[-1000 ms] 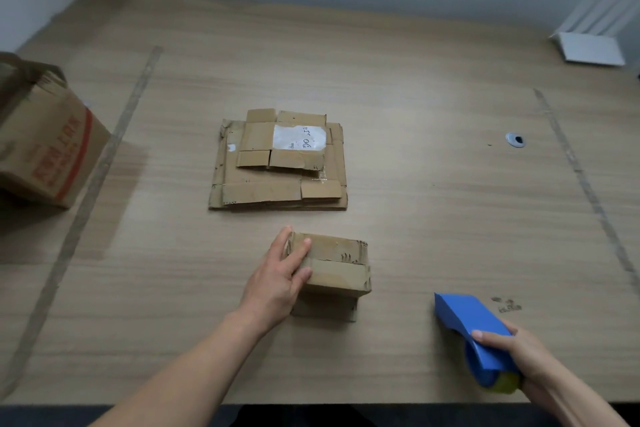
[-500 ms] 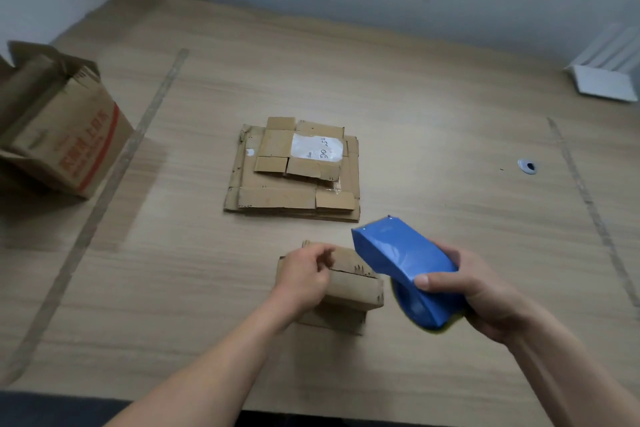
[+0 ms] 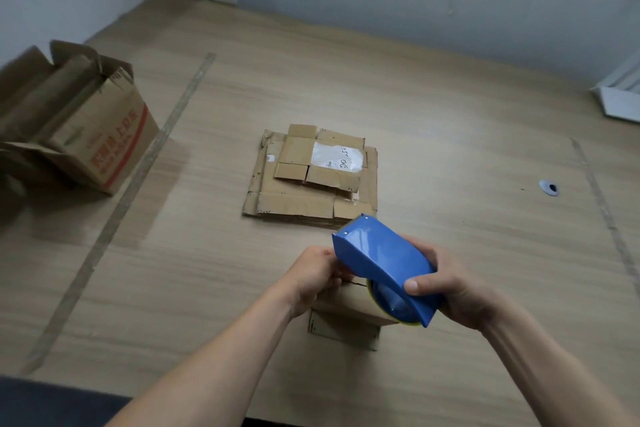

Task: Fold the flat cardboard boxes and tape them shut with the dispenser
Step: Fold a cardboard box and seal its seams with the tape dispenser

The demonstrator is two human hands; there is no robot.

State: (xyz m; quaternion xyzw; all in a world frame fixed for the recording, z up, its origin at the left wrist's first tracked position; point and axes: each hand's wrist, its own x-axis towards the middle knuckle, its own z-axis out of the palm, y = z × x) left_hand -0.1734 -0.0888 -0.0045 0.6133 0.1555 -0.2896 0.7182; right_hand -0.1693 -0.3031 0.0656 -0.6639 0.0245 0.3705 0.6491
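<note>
Since a second ago the right hand (image 3: 453,291) has lifted the blue tape dispenser (image 3: 384,263) off the desk (image 3: 450,156) and carried it leftward, so that it now hangs over the small folded cardboard box (image 3: 346,314), and the left hand (image 3: 313,276) has shifted from the box's left end to its top edge.

At the far left an open carton with red print (image 3: 86,135) lies tipped on its side, well apart from the hands. A worn tape line (image 3: 138,177) runs along the desk beside it. Toward the middle, the stack of flat cardboard boxes (image 3: 304,194) lies beyond both hands, its top piece bearing a white label (image 3: 337,158).

Nearer the person, the left hand grips the upper left edge of the small folded box, fingers curled over it; the fingertips are hidden behind the dispenser's nose. The box sits on the desk below and between the two hands, its right part covered by the dispenser. The right hand grips the dispenser around its rear, thumb pressed on the near side wall, nose pointing up and left toward the flat stack.

Farther right a small metal ring (image 3: 549,187) lies on the desk, and a white object (image 3: 620,104) rests at the far right edge.
</note>
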